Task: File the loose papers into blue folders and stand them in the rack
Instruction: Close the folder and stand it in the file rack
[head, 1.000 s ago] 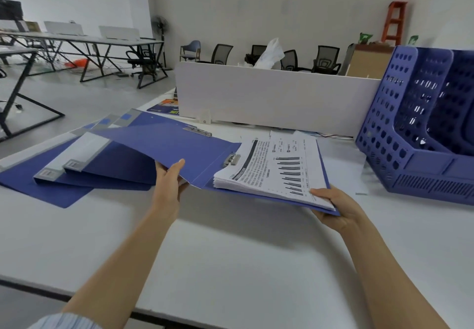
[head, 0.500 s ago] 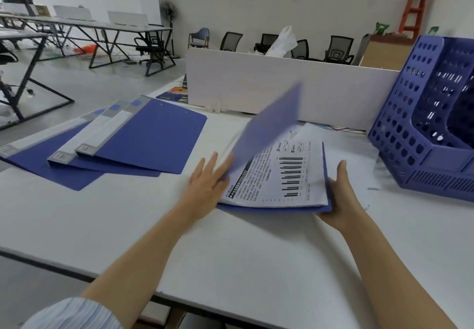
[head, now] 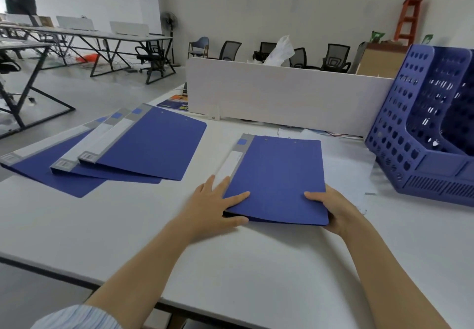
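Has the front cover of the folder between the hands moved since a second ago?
Yes. The cover of the folder swung rightward, away from the other folders toward the rack, and now lies closed.

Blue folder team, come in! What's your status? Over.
Left hand, right hand grip blue folder by near corners. Closed, flat on table. Loose papers between it and rack.
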Demonstrator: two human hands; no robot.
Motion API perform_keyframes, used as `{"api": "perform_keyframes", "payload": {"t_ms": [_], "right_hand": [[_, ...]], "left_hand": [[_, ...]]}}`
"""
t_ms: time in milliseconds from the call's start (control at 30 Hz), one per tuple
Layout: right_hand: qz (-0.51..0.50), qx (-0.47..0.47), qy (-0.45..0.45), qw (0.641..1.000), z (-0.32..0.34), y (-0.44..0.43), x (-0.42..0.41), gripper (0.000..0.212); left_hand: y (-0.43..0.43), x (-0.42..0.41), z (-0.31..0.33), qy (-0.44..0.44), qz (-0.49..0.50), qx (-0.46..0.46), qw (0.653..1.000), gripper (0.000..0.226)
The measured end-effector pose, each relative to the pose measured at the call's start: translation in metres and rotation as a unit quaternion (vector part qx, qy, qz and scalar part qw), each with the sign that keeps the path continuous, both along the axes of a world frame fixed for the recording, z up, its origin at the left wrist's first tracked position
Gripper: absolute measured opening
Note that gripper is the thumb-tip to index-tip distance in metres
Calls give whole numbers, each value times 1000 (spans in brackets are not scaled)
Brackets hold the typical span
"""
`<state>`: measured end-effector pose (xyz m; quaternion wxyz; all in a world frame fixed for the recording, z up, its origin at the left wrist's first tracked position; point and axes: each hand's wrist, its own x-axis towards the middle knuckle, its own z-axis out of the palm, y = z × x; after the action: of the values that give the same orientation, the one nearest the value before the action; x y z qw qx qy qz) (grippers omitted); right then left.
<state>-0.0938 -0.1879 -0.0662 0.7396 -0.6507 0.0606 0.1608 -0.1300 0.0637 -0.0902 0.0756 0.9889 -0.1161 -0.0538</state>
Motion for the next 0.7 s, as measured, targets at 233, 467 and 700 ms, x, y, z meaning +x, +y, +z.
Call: {"api": "perform_keyframes", "payload": {"t_ms": [233,467,700], "right_hand": [[10,-4,-63,998,11,0,-4,41],[94,60,-191,975,15,-4,-12,89],[-25,-101,-239,965,18,7,-14,34]], "left_hand": [[4,0,9,-22,107,-492,864,76],[28,-4,18,172,117,-762,613,75],[23,-12,15,184,91,-769,605,59]]}}
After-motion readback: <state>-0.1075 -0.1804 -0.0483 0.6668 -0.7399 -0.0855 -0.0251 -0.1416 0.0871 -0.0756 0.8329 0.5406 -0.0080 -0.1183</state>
